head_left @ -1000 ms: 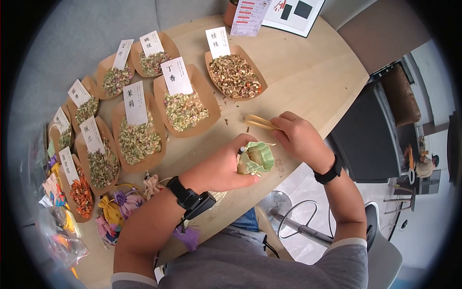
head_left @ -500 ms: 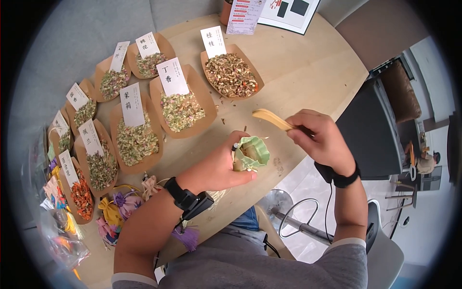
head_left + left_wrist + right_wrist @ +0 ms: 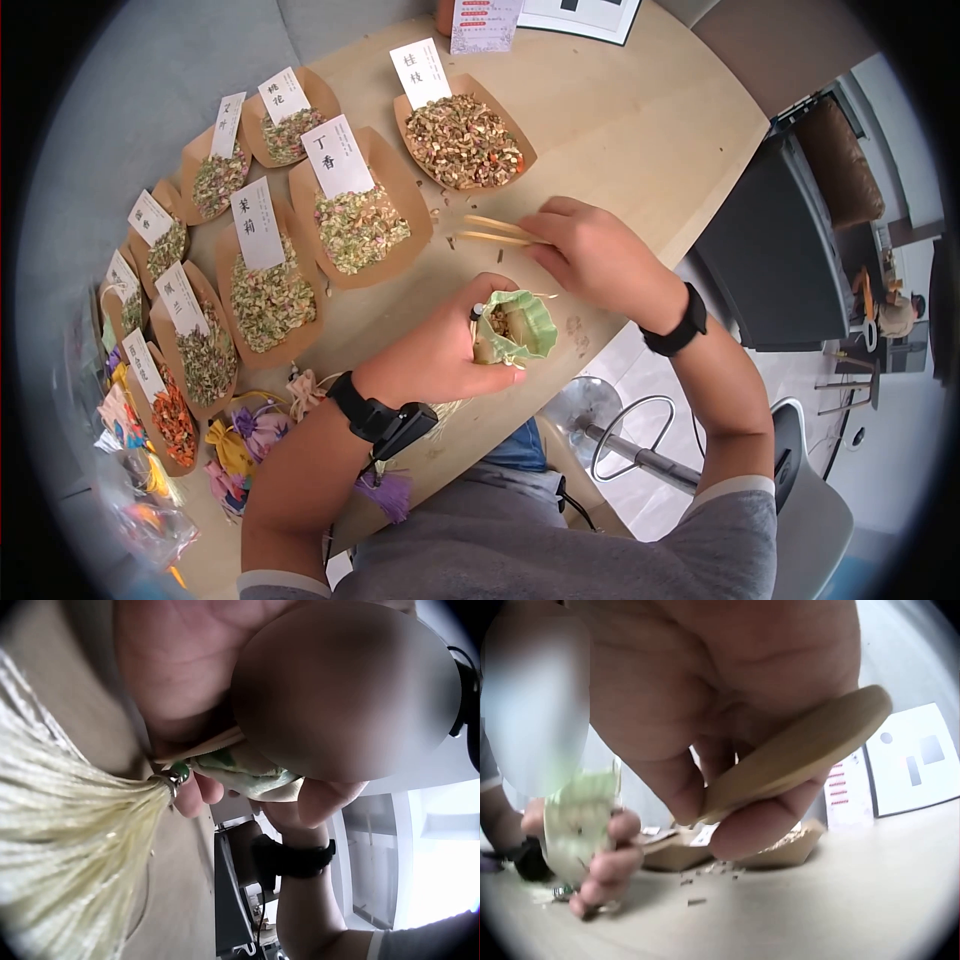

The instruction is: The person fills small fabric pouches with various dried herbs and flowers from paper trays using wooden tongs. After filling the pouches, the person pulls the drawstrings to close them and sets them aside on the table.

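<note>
My left hand (image 3: 440,335) grips a small pale green cloth pouch (image 3: 535,328) with its ruffled mouth held upward. Bits of dried herb show inside. From the pouch's lower end hangs a cream tassel (image 3: 82,847) with a green bead (image 3: 179,771), seen in the left wrist view. Wooden tweezers (image 3: 802,750) are pinched between the thumb and fingers of my right hand (image 3: 595,250). Their two tips stand apart over the table, to the left of that hand, close to a few stray herb bits. Nothing shows between the tips.
Brown paper trays of dried herbs with white label cards spread over the left and back, including a wood-chip tray (image 3: 468,142) and a pale herb tray (image 3: 415,235). Colourful pouches (image 3: 240,445) lie left of my left forearm. A printed card (image 3: 487,22) stands behind.
My right hand swung right with the tweezers turned edge-on, then came back left, tweezers' tips now apart and nearer the trays. The left hand keeps its hold on the pouch. The head view shifted slightly.
</note>
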Demonstrator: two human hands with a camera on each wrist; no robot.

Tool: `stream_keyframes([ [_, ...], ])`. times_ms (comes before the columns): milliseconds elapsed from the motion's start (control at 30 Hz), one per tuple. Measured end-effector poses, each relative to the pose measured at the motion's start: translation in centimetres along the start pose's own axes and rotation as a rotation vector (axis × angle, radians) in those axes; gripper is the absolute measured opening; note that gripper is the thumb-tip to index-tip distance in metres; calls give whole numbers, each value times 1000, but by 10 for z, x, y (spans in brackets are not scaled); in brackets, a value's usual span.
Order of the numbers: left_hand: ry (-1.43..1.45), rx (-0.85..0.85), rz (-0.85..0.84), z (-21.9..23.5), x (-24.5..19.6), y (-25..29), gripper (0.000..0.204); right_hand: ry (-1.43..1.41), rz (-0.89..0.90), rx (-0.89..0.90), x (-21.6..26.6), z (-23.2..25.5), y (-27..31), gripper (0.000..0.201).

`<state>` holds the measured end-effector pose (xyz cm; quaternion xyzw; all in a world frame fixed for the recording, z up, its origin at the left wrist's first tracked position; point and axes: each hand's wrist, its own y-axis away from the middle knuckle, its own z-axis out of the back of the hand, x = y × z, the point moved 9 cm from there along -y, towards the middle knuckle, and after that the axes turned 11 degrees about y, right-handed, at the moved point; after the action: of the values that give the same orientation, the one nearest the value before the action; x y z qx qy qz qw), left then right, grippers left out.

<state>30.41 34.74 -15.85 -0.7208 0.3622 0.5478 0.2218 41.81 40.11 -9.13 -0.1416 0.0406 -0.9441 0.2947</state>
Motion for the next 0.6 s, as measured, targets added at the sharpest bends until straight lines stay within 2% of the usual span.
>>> stream_keyframes([
  [367, 18, 17, 22, -1, 5, 1, 70, 178, 75, -58, 3, -22, -29, 11],
  [433, 17, 20, 42, -2, 5, 1, 70, 177, 64, -2, -1, -29, -29, 10],
  [600, 5, 25, 37, -1, 6, 1, 70, 152, 44, 8, -3, -32, -27, 9],
])
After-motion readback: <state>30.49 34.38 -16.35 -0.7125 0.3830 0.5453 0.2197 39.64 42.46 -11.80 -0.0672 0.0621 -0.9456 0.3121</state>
